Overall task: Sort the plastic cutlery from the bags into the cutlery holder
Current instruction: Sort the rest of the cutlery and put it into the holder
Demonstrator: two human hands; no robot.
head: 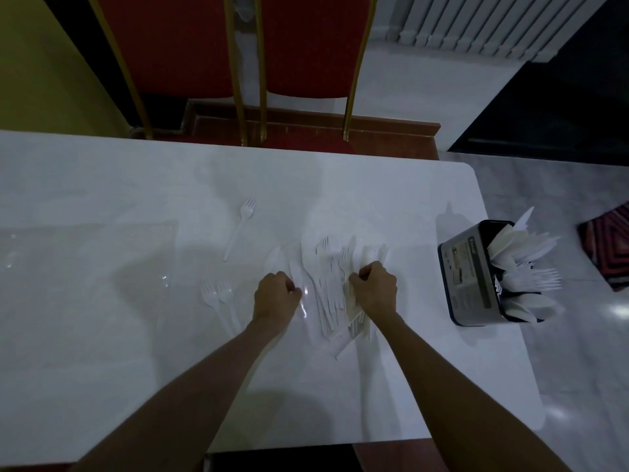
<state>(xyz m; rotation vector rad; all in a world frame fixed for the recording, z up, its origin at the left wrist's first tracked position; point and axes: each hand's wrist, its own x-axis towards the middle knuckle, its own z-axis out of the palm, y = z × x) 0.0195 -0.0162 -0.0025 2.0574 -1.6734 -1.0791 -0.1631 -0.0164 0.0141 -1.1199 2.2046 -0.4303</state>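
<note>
The left hand (277, 294) and the right hand (374, 289) are lying knuckles-up with fingers curled tight, each gripping one side of the clear bag of cutlery (332, 284) that is resting between them on the white surface (102, 369). The white pieces inside are lying with their long axes running away from the person, fork tines pointing at the far edge and handles trailing toward the near one. A lone fork (240, 229) is lying farther out to the left, tines away; two more forks (219, 304) are sitting just left of the left hand, also tines away. A flat clear bag (85, 260) is spreading across the far left. The dark cutlery holder (466, 277) is standing at the surface's right end, bristling with white cutlery. Beyond the far edge, gold-framed red chairs (177, 46) are standing near a pale tiled floor (578, 369) and a radiator (476, 25).
</note>
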